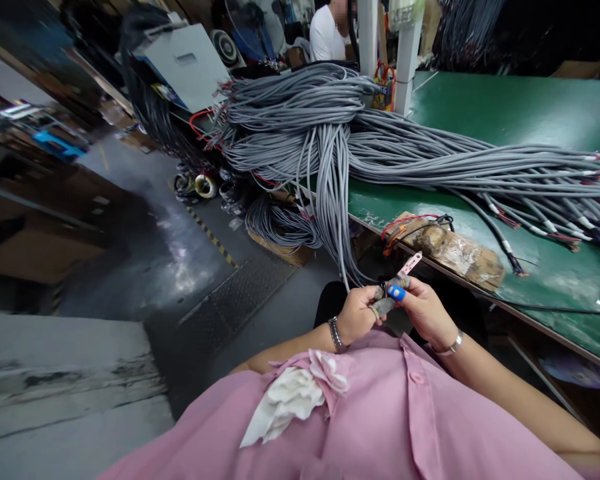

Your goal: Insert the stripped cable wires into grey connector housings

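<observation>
In front of my chest both hands meet with their fingertips close together. My left hand (359,313) is closed around the end of a cable; grey cables (334,180) hang down to it from the table, and the exact end is hidden by the fingers. My right hand (429,312) is closed in a pinch, with a blue cover on its thumb tip. From its fingers a flat pink strip-like tool (411,264) with dark markings sticks up; its kind is unclear. Grey wrappings cover several fingertips.
Large bundles of grey cable (430,157) lie across the green table (485,100). At its near edge sits a worn wooden block (455,252) with red and black wires. A grey metal box (185,63) stands at the back left. A person in white (326,35) is beyond the table.
</observation>
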Tool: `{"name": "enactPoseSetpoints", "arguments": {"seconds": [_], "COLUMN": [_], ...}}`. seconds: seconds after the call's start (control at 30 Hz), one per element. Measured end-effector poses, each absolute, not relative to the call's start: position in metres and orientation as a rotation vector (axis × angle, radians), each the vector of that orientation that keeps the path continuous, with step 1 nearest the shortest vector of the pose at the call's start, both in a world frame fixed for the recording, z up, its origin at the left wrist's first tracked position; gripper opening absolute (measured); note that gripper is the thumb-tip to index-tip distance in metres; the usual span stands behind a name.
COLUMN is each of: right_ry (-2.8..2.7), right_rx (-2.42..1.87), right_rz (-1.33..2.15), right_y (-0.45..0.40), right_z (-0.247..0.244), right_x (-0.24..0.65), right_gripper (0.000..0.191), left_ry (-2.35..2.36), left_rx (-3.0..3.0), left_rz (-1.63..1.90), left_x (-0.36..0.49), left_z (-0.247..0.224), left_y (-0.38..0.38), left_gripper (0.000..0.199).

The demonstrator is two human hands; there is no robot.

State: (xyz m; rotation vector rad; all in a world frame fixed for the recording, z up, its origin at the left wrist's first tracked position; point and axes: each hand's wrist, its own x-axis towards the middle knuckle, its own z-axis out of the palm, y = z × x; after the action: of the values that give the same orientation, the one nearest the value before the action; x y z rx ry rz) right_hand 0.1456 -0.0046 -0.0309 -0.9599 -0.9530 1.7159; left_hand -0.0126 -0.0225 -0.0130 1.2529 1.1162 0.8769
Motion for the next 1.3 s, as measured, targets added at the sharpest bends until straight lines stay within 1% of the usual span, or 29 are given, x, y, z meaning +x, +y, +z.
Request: {"name": "enactPoseSetpoints", "arguments": {"seconds": [0.13, 0.3, 0.43, 0.5, 0.6, 0.63, 0.7, 0.8, 0.87, 0.9, 0.97, 1.03, 1.13, 1.23, 1.3], "right_ry": [-0.884, -0.781, -0.736, -0.671, -0.556, -0.551, -0.615, -0.772, -0.824, -0.829, -0.804, -0.734, -0.595, -0.512, -0.499], "right_rx": [-0.970, -0.951, -0.833, -0.754, -0.699, -0.696, -0.721, -0.857, -0.951, -0.973, -0.949, -0.870, -0.790, -0.784, -0.782], "right_rz": [1.696, 1.750, 1.880, 1.985, 2.072, 2.067, 1.986, 1.669, 1.445, 1.390, 1.429, 1.581, 1.691, 1.668, 1.676], "right_y": [-0.004, -0.006, -0.006, -0.003, 0.006, 0.010, 0.016, 0.021, 0.022, 0.022, 0.023, 0.025, 0.031, 0.033, 0.032], "right_z": [-0.033, -0.034, -0.035, -0.037, -0.038, -0.037, -0.034, -0.031, -0.031, -0.032, -0.032, -0.030, -0.027, -0.025, -0.025], "right_x": [0.143, 0.138, 0.142, 0.147, 0.154, 0.155, 0.156, 0.155, 0.153, 0.152, 0.150, 0.148, 0.145, 0.143, 0.142], "right_gripper": [0.016, 0.014, 0.016, 0.021, 0.037, 0.039, 0.036, 0.027, 0.029, 0.033, 0.041, 0.046, 0.044, 0.040, 0.041], "left_ry": [1.114, 1.099, 1.080, 1.079, 1.073, 1.064, 1.049, 1.050, 1.048, 1.047, 1.052, 1.060, 1.074, 1.084, 1.084], "left_rx": [1.232, 1.213, 1.151, 1.112, 1.080, 1.074, 1.075, 1.095, 1.098, 1.096, 1.090, 1.086, 1.092, 1.107, 1.111], "left_rz": [0.892, 0.962, 1.010, 1.037, 1.050, 1.049, 1.041, 1.040, 1.043, 1.045, 1.051, 1.059, 1.067, 1.055, 1.046], "left_x": [-0.013, -0.016, -0.016, -0.015, -0.012, -0.010, -0.007, -0.001, 0.002, 0.003, 0.005, 0.007, 0.009, 0.010, 0.010], "left_z": [-0.015, -0.016, -0.011, -0.008, -0.004, -0.003, -0.001, 0.002, 0.003, 0.004, 0.003, 0.001, -0.002, -0.006, -0.007], "left_y": [-0.022, -0.023, -0.023, -0.022, -0.020, -0.020, -0.019, -0.017, -0.015, -0.014, -0.012, -0.011, -0.010, -0.010, -0.010], "left_gripper": [0.031, 0.033, 0.033, 0.035, 0.039, 0.039, 0.038, 0.037, 0.037, 0.037, 0.037, 0.037, 0.036, 0.035, 0.034]}}
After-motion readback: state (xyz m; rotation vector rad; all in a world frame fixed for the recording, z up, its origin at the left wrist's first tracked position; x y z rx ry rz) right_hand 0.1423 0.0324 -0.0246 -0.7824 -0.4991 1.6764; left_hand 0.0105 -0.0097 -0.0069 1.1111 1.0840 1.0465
